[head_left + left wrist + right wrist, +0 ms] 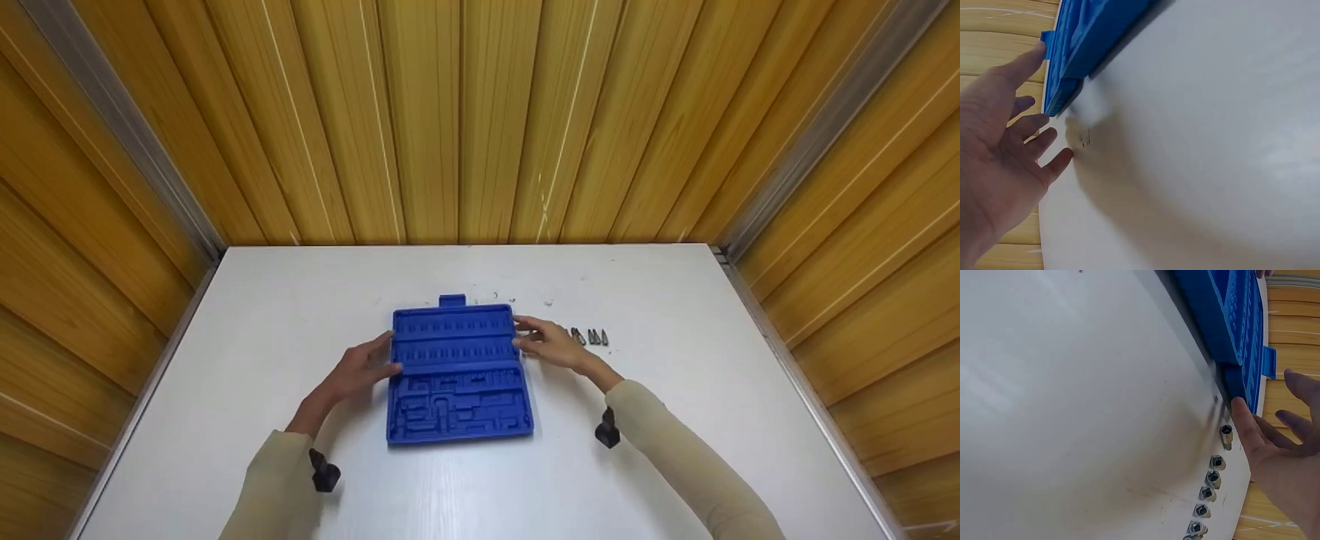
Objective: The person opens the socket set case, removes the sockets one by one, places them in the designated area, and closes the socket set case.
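A blue plastic tool case (460, 434) lies unfolded on the white table, its moulded recesses facing up and a clasp tab (452, 301) at the far edge. At its left edge is my left hand (361, 373), thumb near the rim and fingers spread loosely. My right hand (553, 346) is beside the upper right edge, its fingers extended, with one fingertip at the case's side in the right wrist view. Close to that hand stand several small metal sockets (1217, 462) in a row, square holes showing; the hand partly hides this row in the head view.
The white table (675, 465) extends around the case. Yellow wood-patterned panels (495, 120) enclose its back and sides. Small marks or bits (548, 303) lie behind the case. Dark wrist-camera mounts (325, 474) hang under both sleeves.
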`<state>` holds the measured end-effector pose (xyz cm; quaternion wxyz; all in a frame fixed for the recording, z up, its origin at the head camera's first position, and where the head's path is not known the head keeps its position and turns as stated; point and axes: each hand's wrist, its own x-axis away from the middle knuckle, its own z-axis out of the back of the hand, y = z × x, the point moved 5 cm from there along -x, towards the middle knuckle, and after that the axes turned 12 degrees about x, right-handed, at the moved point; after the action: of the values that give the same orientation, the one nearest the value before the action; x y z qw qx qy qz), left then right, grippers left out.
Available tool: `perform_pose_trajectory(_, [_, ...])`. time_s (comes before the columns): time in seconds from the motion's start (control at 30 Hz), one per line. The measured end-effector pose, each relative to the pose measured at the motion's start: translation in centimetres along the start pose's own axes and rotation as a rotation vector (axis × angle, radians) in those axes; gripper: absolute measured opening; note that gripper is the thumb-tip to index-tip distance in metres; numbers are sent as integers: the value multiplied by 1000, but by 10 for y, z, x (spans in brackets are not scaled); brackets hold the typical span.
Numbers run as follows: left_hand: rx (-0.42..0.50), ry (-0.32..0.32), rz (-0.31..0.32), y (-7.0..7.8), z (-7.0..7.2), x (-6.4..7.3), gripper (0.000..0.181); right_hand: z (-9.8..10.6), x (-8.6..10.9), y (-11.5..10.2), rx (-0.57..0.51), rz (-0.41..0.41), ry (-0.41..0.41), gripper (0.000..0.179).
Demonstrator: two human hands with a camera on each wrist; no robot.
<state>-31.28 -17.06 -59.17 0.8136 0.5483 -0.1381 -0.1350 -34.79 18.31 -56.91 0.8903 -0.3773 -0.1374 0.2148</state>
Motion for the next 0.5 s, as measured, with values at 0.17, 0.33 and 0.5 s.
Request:
perform_pose_trajectory(0.17, [24,52,47,4,-5,-15,74,-2,-6,-4,-21,-53,12,61])
perform_pose_trajectory(0.33, [46,109,61,9,-8,-20,74,-7,-8,-11,-116,-130,-7,68])
perform_pose_trajectory(0.5, [104,202,61,19,0,-22,73,-7,-11,-22,-278,-164,11,74])
